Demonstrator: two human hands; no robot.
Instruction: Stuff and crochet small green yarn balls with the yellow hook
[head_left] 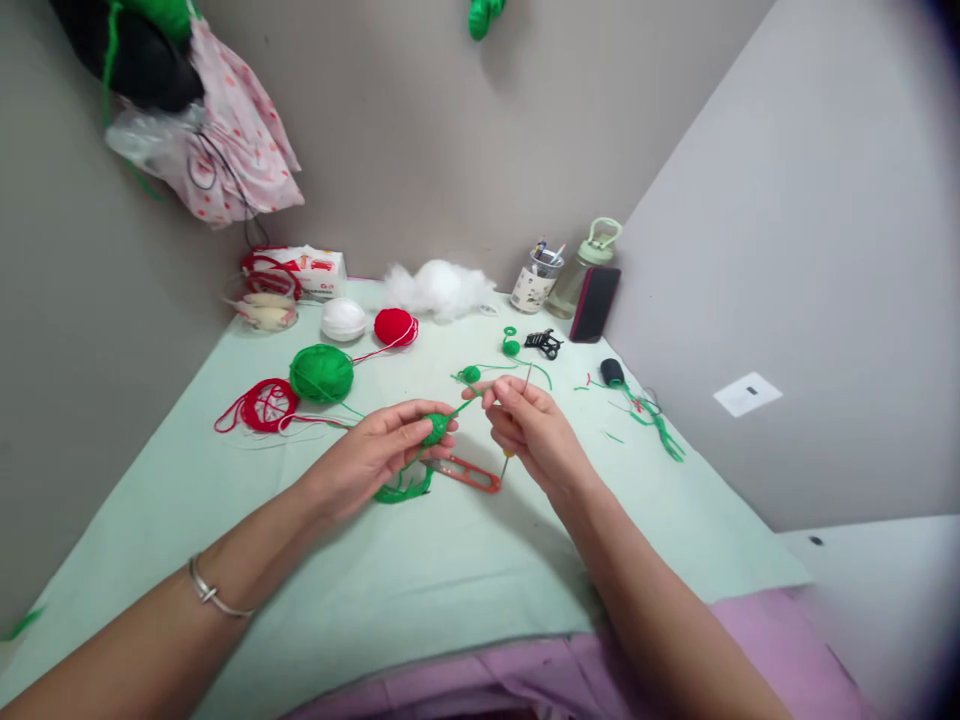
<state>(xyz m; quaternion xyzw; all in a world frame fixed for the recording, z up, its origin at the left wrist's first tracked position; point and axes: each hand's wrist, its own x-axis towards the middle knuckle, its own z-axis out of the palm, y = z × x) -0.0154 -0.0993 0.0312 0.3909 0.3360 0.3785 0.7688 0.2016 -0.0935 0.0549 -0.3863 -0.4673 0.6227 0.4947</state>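
Forearms (255, 545) converge from either side above the pale green tablecloth (390, 590), wrists slightly bent. Left hand (394, 435): thumb and fingers closed on a small green crocheted piece (434, 430). Right hand (532, 425): curled round a thin metal tool (529, 377), fingertips at a green strand (468, 401) running straight from the piece. Below: orange snips (474, 475) beside loose green yarn (405, 490). Beyond, left: a green yarn ball (321, 373).

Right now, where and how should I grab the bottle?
Take the loop on its lid, best from above, probably with your right hand, the nearer one, once it lets go of the thin tool. The loop sticks up clear, while the phone covers part of the bottle's right side and the cup stands close at its left.
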